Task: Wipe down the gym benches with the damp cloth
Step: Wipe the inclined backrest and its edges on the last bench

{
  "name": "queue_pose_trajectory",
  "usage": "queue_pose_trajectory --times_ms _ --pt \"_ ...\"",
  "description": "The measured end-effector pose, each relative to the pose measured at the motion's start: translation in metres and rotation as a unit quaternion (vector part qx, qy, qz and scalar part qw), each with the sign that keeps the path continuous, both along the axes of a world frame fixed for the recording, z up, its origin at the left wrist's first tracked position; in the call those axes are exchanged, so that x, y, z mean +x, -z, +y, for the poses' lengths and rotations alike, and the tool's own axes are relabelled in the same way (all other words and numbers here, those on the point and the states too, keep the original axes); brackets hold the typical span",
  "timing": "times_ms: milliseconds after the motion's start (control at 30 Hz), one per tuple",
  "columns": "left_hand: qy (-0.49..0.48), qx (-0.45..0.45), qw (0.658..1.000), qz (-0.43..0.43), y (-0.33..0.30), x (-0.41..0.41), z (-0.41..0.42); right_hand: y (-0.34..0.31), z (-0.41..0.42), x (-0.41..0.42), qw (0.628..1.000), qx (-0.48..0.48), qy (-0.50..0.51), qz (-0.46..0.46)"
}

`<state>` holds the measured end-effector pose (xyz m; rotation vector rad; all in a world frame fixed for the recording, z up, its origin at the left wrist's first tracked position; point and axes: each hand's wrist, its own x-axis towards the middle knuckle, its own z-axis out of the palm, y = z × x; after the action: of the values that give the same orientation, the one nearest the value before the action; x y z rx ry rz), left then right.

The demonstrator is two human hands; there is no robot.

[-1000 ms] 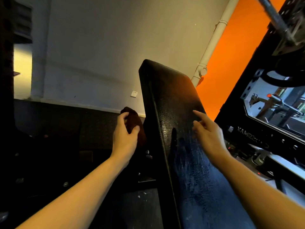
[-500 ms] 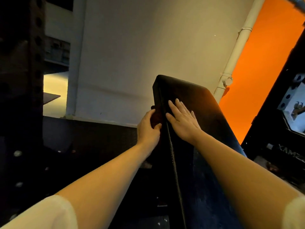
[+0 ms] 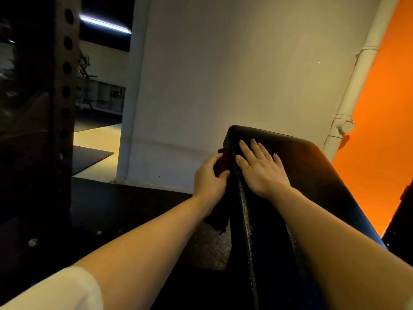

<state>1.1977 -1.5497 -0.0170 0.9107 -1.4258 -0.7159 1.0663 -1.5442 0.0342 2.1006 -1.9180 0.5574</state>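
From the head view, a black padded bench (image 3: 312, 175) rises tilted toward a pale wall (image 3: 223, 74), and the left hand (image 3: 209, 177) has its fingers and thumb curled around a dark cloth (image 3: 221, 164) pressed against the bench's left side edge near the top, the cloth hanging down below the wrist. The right hand (image 3: 261, 168) lies flat on the padded surface just beside that edge, fingers straight and slightly spread. A white pipe (image 3: 357, 74) runs up beside an orange wall (image 3: 384, 130), and a perforated dark rack post (image 3: 64, 86) stands at the left.
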Motion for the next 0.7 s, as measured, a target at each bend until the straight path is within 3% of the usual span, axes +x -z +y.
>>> queue_pose_trajectory --times_ms 200,367,567,700 --pt "0.03 -0.031 0.999 0.01 0.02 0.003 -0.003 0.001 -0.002 0.001 1.0 -0.016 -0.002 0.001" --pt "-0.017 -0.026 0.999 0.013 -0.015 -0.003 -0.04 0.001 -0.001 0.0 1.0 -0.01 0.001 0.009" --pt "0.05 -0.063 0.997 0.015 0.012 0.007 -0.023 0.001 -0.001 0.003 1.0 -0.005 0.014 0.019" --pt "0.022 -0.075 0.997 -0.007 -0.011 0.006 -0.042 -0.001 -0.001 0.004 1.0 -0.003 0.01 0.015"
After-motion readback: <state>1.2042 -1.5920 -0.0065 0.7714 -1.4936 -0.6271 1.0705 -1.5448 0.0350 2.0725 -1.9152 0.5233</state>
